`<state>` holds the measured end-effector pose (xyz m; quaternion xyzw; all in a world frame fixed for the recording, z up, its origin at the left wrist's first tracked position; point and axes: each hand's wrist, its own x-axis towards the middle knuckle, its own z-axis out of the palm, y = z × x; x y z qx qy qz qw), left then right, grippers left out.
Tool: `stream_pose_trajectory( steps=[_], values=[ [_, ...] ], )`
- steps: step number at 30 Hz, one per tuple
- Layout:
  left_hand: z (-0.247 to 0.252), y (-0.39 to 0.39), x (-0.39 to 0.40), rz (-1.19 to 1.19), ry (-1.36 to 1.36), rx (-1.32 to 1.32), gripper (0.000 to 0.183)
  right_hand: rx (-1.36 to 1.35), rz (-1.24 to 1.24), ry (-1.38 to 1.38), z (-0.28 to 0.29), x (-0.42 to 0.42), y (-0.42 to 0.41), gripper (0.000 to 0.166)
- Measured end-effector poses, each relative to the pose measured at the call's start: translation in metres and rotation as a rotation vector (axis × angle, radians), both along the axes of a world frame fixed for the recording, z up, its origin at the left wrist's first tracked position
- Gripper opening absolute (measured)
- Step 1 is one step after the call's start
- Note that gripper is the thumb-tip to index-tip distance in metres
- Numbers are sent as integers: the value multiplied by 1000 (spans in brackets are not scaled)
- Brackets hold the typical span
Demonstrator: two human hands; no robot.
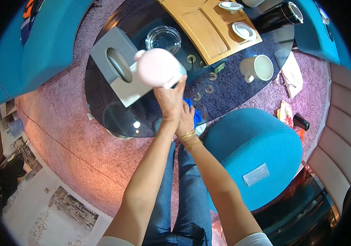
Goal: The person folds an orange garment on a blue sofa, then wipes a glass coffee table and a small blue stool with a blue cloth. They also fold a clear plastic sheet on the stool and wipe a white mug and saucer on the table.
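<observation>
My left hand (169, 103) grips a pale pink bottle (158, 67) with a rounded lid, raised above the dark glass table (123, 123). The bottle is slightly blurred and hides part of the tabletop. Crossed close beside the left wrist, my right hand (187, 119) is on a bright blue cloth (197, 114), most of which is hidden behind the fingers. A grey tissue box (114, 46) lies to the left of the bottle. Just beyond the bottle sits a clear glass ashtray (163, 38).
A wooden tray (204, 32) carries white lids (244, 31). A light mug (257, 68) stands right of it, and a black thermos (278, 18) lies at the back. Wet rings mark the glass. A teal stool (255, 144) with a clear packet (256, 174) is at my right.
</observation>
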<state>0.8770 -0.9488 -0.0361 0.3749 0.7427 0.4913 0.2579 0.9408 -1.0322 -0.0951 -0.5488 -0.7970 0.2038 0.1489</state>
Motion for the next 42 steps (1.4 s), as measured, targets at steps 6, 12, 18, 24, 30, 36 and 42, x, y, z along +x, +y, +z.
stream_pose_trajectory(
  steps=[6,12,18,24,30,36,42],
  values=[
    [-5,1,-5,56,71,-83,34,48,23,14,11,1,6,37],
    [-12,2,-1,101,89,-64,43,68,125,14,14,13,8,39],
    [-5,-3,3,150,107,-138,53,59,293,-47,21,41,20,38],
    [18,-31,22,155,94,-78,76,153,22,-122,11,96,81,45],
    [13,-85,80,-195,79,-167,57,81,-299,-172,15,80,68,66],
    [-2,-48,110,-446,224,-85,45,196,51,-170,-22,99,37,46],
    [-5,6,138,-544,199,-27,43,162,-220,-196,2,145,78,35]
  ],
)
